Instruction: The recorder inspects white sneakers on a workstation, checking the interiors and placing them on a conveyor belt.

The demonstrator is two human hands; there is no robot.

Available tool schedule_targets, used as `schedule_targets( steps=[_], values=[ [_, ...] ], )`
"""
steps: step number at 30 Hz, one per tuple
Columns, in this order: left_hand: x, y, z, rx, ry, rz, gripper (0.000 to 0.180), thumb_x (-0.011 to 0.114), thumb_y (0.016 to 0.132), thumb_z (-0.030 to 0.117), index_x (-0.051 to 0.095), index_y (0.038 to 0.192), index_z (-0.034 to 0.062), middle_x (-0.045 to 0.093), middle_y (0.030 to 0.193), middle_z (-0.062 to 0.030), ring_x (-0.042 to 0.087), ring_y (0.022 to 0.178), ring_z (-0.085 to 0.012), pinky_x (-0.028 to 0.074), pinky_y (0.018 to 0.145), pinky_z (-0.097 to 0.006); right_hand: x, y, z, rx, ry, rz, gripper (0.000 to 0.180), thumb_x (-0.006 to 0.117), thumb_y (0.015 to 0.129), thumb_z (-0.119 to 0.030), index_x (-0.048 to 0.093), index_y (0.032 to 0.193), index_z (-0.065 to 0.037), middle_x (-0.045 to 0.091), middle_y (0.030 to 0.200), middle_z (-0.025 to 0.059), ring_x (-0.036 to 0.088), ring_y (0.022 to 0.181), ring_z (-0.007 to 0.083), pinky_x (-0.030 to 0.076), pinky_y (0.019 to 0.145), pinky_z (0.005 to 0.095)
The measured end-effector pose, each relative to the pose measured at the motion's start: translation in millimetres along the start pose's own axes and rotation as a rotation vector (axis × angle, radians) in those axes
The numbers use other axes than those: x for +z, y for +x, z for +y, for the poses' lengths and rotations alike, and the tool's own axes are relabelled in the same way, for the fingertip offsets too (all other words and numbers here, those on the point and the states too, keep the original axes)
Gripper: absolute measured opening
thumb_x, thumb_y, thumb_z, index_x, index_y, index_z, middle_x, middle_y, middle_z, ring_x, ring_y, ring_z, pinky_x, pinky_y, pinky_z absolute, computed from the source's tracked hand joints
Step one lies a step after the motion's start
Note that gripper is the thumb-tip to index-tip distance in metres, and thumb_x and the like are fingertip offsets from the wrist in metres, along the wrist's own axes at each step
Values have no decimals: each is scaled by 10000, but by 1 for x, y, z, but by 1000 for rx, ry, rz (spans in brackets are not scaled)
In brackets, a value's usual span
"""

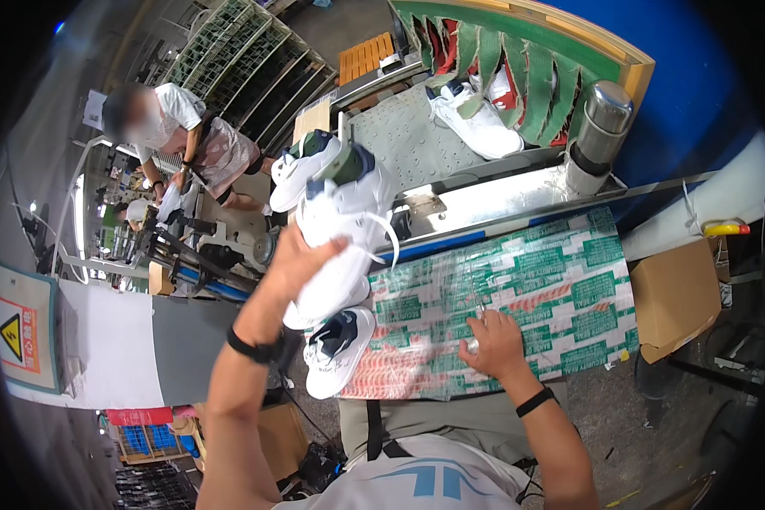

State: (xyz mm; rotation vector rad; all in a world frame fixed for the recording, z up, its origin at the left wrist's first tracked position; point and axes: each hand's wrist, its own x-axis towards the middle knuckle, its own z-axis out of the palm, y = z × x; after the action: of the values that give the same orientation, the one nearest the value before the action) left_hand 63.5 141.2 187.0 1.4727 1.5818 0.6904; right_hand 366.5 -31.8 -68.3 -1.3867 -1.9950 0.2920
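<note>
My left hand [302, 263] grips a white sneaker [340, 217] with loose white laces, held up over the left end of the table. Thumb and fingers press on its side. Close below it, another white sneaker [342, 361] with a dark navy lining rests at the table's left edge. Behind the held one, a white and green sneaker [302, 168] sits beside the conveyor's end. Over the middle of the table, my right hand [495, 342] is closed around a small, thin, shiny item whose kind I cannot make out.
The table [561, 297] has a green, white and red printed covering. Beyond it runs a conveyor [404, 127] carrying white sneakers [476, 123] by a green strip curtain [518, 76]. A steel flask [603, 123] stands right; a cardboard box [676, 293] is beside the table. Another person [191, 140] works far left.
</note>
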Motion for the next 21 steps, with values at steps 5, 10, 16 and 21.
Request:
schedule_targets(
  steps=[5,10,16,21],
  values=[
    [89,-109,-106,-89,-139,89,583,872,943,93,628,1459,-30,775,1306,-107,730,1168,-189,584,1029,-350,2,-8,-2,-12,21,51,431,830,795,-316,750,1138,-68,632,1017,142,656,922,355,557,816,480],
    [178,-167,-193,-85,-143,192,654,853,971,133,542,1518,-43,720,1393,-140,681,1289,-234,534,1118,-393,-6,-17,-13,109,163,120,615,845,818,-266,715,1374,-38,683,1055,161,690,974,380,573,858,489],
    [152,-166,-179,-28,-171,267,286,843,1002,138,723,1199,-31,786,1078,-92,715,932,-140,582,834,-319,-1,-46,-72,372,470,-55,778,852,862,-252,585,1544,10,728,1137,198,728,1046,399,597,902,495],
    [139,-165,-187,-162,-353,164,122,769,1091,150,749,1064,33,750,952,7,658,832,-58,536,715,-245,-10,-49,-112,216,328,-160,831,847,860,-231,539,1579,50,719,1160,219,726,1039,399,597,906,478]
  ],
)
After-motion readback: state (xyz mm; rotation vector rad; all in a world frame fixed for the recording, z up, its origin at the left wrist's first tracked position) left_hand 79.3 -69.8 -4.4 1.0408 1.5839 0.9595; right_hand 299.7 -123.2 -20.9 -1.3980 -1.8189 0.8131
